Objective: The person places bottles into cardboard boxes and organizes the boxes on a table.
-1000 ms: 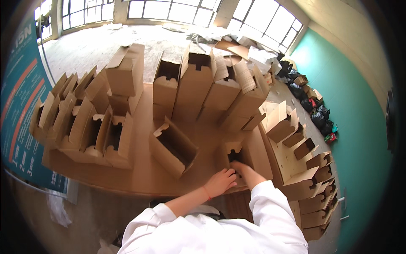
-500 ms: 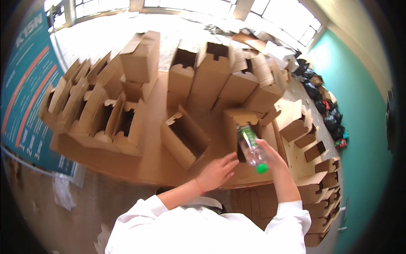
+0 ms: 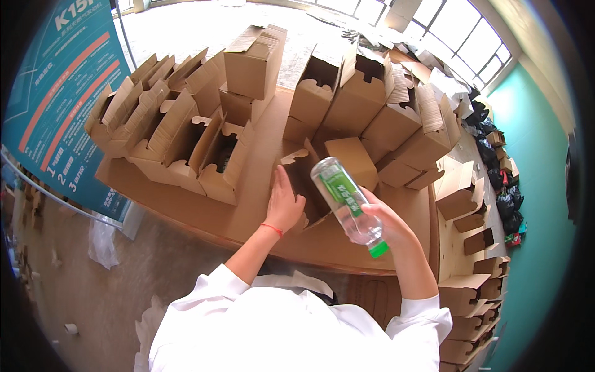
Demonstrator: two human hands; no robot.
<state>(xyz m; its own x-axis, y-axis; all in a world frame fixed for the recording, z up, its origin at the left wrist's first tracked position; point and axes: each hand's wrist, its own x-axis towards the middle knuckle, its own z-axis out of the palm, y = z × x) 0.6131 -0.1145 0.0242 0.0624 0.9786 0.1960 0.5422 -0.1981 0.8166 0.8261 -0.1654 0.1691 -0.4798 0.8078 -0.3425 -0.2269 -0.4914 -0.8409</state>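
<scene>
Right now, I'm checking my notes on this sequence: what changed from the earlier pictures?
The right hand, earlier reaching into a box, has taken hold of a clear bottle and carried it left toward the open box. The left hand has moved left to that box's side. The other box appears shifted left, behind it. The left group of boxes and back row stayed put.
</scene>
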